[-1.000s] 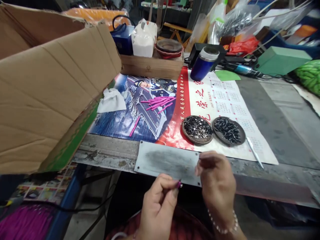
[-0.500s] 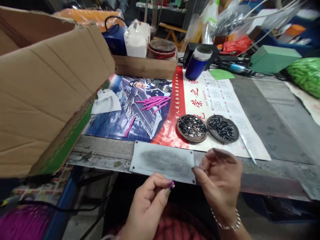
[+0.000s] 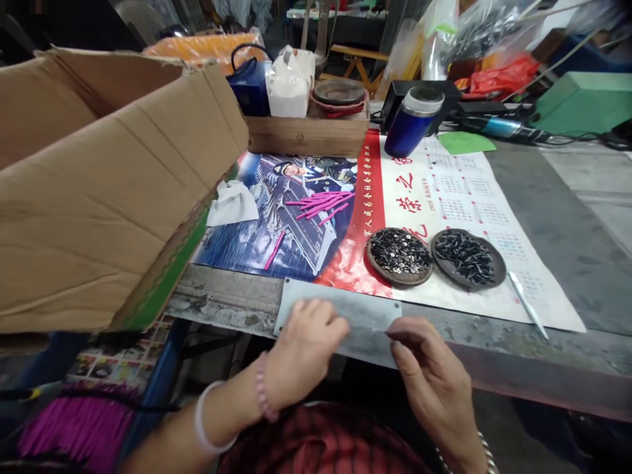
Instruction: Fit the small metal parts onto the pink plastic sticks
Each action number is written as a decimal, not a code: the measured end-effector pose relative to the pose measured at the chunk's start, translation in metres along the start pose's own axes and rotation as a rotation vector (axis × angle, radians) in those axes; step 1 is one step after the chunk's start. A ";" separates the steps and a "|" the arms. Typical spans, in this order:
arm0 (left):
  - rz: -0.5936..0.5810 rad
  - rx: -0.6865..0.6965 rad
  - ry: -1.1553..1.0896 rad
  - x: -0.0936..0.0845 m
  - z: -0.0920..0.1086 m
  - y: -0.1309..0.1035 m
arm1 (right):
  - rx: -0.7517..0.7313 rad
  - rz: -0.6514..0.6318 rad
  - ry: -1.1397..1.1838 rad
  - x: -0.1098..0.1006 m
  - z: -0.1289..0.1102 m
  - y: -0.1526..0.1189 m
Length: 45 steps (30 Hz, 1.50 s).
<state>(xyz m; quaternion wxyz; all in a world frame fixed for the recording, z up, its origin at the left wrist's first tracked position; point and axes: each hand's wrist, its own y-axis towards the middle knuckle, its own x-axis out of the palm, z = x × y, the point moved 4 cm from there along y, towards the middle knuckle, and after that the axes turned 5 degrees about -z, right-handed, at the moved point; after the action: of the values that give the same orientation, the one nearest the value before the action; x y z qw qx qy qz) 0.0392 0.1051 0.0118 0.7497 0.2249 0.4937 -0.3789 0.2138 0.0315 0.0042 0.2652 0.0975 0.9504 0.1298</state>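
Note:
My left hand is over the grey metal plate at the table's front edge, back up, with its fingers curled under. Whatever it may hold is hidden. Just right of the plate, my right hand has thumb and forefinger brought together near the plate's corner; anything between them is too small to make out. Beyond the hands stand a round dish of small dark screws and shiny washers and a second dish of dark screws. Several thin magenta sticks lie on the poster, one magenta stick apart from them.
A large open cardboard box fills the left side. A white pen-like tool rests right of the dishes. Behind are a wooden box, a blue tumbler and a green case. A magenta bundle sits low at left.
My left hand, which pinched a small magenta piece, has moved up and forward over the plate and turned back up. My right hand's fingers have closed inward. The view has shifted left.

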 end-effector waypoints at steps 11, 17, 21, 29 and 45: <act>0.014 -0.096 -0.038 -0.004 -0.008 -0.017 | -0.052 -0.125 -0.016 -0.005 -0.011 -0.011; 0.184 -0.086 -0.371 0.009 0.012 -0.002 | -0.084 -0.219 0.020 0.019 -0.027 -0.015; 0.251 -0.297 -1.026 0.014 0.006 -0.018 | -0.012 -0.176 0.041 0.018 -0.024 -0.014; 0.237 -0.466 -1.470 0.027 0.030 -0.031 | -0.031 -0.106 0.098 0.034 -0.031 -0.002; 0.571 -0.342 -1.237 0.047 0.044 -0.041 | -0.204 0.067 -0.117 0.047 -0.035 0.005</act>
<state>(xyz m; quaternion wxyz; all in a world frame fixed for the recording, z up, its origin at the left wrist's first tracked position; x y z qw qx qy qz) 0.0424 0.0322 -0.0116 0.9881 -0.0322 -0.0490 -0.1425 0.1562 0.0414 0.0123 0.3243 0.1093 0.9113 0.2288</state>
